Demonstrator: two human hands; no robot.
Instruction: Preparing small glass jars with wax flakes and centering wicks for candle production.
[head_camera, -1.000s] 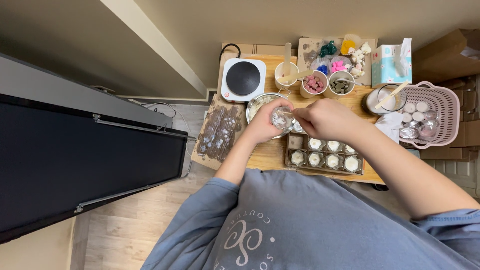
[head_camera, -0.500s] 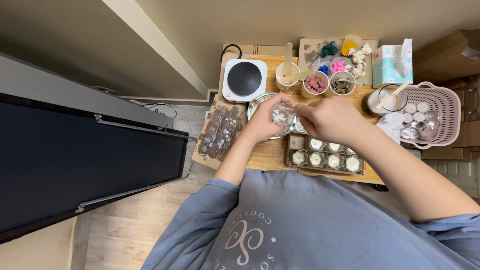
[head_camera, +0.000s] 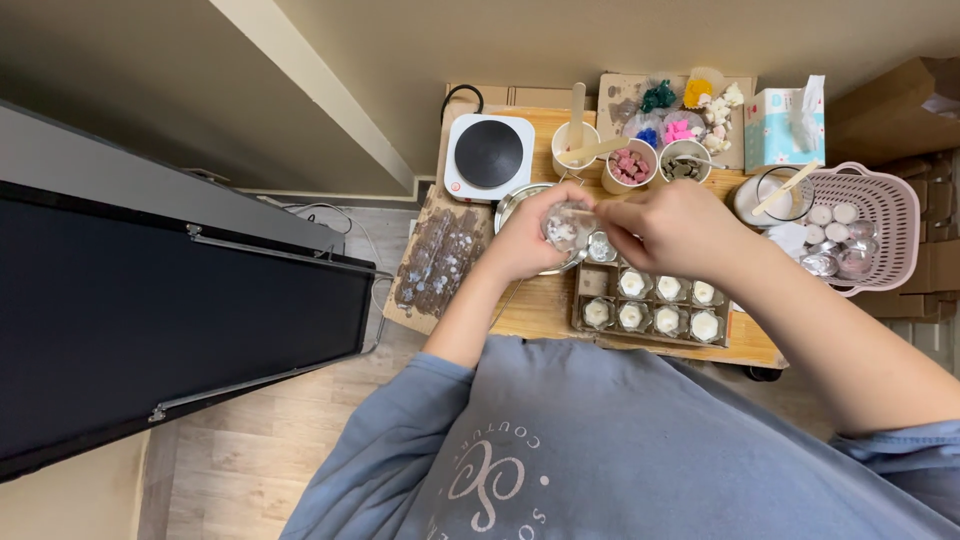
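Observation:
My left hand (head_camera: 525, 240) holds a small clear glass cup (head_camera: 566, 228) tilted above a metal pot (head_camera: 516, 203) on the wooden table (head_camera: 540, 300). My right hand (head_camera: 675, 228) is just right of the cup, its fingertips pinched at the rim; whether something thin sits between them I cannot tell. Below my hands lies a cardboard tray (head_camera: 590, 285) with several small clear cups of white wax (head_camera: 667, 320).
A white hot plate (head_camera: 488, 157) stands at the back left. Cups with wooden sticks and coloured wax bits (head_camera: 630, 166), a tissue box (head_camera: 784, 128), a glass jar (head_camera: 782, 193) and a pink basket (head_camera: 880, 225) of cups fill the back and right. A black panel (head_camera: 170, 320) is at left.
Both hands with the glass cup have drifted slightly up and right, away from me. The tray's upper row of cups shows more now.

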